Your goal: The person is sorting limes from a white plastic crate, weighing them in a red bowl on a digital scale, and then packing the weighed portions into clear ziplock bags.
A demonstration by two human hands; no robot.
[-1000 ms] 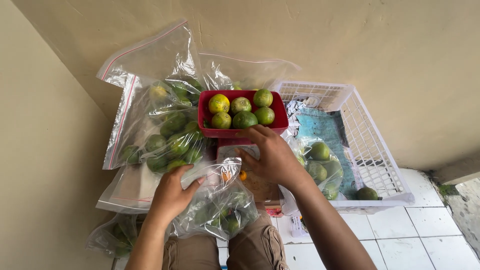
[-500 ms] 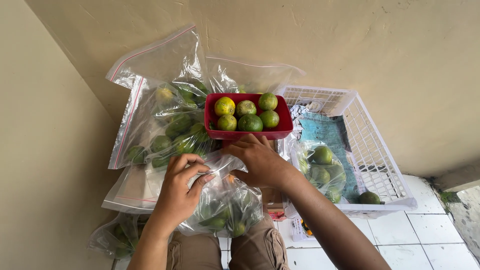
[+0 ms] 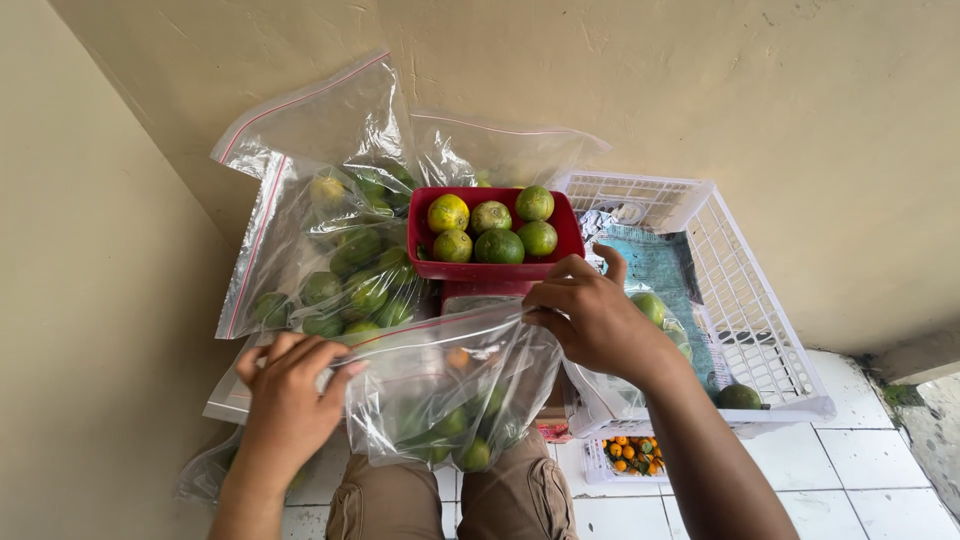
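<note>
A clear zip bag (image 3: 450,385) with several green citrus fruits in its bottom hangs above my knees. My left hand (image 3: 290,395) pinches its top left corner. My right hand (image 3: 590,315) pinches the top right corner, and the bag's mouth is stretched flat between them. Just behind the bag stands a red tub (image 3: 560,235) filled with several green and yellowish fruits (image 3: 498,245). The tub rests on a small red scale, mostly hidden by the bag.
Larger clear bags of green fruit (image 3: 345,270) lean against the wall at the left. A white plastic basket (image 3: 745,330) at the right holds another bag of fruit and a loose green one (image 3: 738,396). A small box of orange fruits (image 3: 630,455) lies on the tiled floor.
Both hands moved apart, left hand to the left and right hand to the right, pulling the bag's top edge taut. The bag now hangs spread out instead of bunched.
</note>
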